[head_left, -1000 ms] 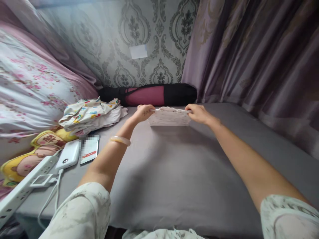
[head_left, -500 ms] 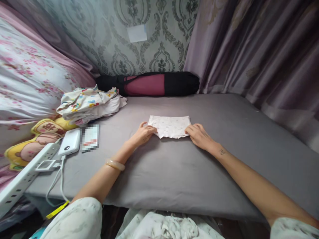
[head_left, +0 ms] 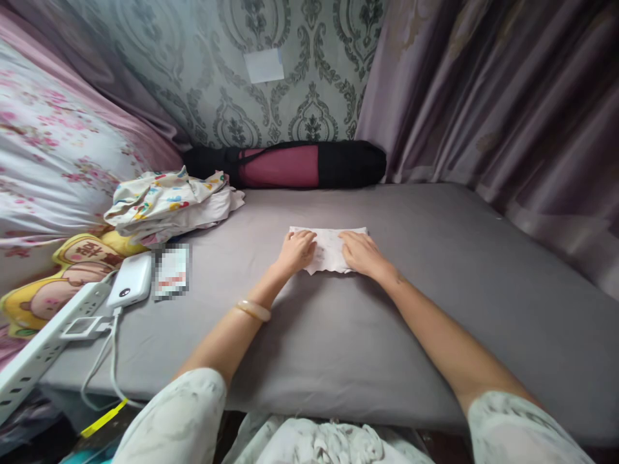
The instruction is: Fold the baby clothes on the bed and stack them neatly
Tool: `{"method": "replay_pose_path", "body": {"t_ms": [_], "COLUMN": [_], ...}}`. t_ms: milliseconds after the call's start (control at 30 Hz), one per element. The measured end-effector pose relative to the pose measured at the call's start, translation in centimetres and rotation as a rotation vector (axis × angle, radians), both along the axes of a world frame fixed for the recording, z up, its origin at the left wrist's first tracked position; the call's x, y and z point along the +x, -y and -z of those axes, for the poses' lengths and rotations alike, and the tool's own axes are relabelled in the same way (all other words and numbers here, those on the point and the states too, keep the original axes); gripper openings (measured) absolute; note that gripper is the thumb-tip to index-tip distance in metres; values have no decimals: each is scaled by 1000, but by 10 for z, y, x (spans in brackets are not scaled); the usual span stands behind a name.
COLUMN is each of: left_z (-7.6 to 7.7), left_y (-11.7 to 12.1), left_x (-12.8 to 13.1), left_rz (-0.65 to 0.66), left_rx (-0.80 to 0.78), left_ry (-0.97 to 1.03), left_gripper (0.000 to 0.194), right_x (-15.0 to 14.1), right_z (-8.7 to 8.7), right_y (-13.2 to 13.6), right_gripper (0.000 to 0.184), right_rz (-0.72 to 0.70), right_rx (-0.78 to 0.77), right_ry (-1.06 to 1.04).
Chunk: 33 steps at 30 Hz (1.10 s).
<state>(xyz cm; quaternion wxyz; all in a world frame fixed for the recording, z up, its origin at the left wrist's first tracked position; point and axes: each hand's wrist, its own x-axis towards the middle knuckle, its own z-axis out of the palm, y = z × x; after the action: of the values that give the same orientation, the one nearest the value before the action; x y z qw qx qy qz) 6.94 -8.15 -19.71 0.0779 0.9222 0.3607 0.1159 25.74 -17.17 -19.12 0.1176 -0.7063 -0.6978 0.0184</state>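
A small folded white piece of cloth point(head_left: 329, 250) with a faint print lies on the grey bed sheet, its near edge wavy. Over its left part rests my left hand point(head_left: 297, 250), palm down with fingers stretched across the fabric. My right hand point(head_left: 362, 251) lies the same way on the right part, fingers pointing inward and slightly apart. Between the two hands the middle of the cloth shows. Both palms hide the side edges in part.
At the back lies a black and maroon roll bag point(head_left: 280, 166). To the left are a heap of printed clothes point(head_left: 169, 200), a yellow plush point(head_left: 43, 293), a white power bank point(head_left: 129, 280), a blurred packet point(head_left: 172, 270) and a power strip point(head_left: 36, 351) with cables. Curtains point(head_left: 483, 96) hang at right.
Both hands have let go of the cloth's side edges and moved inward onto its top, fingers now laid flat. The cloth stays in about the same place.
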Motion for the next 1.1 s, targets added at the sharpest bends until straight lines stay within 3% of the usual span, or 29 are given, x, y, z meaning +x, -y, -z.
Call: {"method": "replay_pose_path", "body": {"t_ms": [133,233,733,1100], "left_z": [13,23,41,41], "left_y": [-5,-8,-23,-28], "left_x": [33,41,28,19], "left_rz": [-41,-50,-122,-245], "left_rx": [-20,-47,75,-9], "left_ry": [-106,-143,-78,-92], "left_gripper": [43,47,54,64], "right_x": [-23,-27,-10,7], "right_z": [16,24,30,39], "right_y": [-27,-33,-33,-30], "right_gripper": [55,58,57,59], "right_rz": [37,49,117,288], "right_rx": [-114,-163,-162,-122], "right_ry": [-16,-29,-22,38]}}
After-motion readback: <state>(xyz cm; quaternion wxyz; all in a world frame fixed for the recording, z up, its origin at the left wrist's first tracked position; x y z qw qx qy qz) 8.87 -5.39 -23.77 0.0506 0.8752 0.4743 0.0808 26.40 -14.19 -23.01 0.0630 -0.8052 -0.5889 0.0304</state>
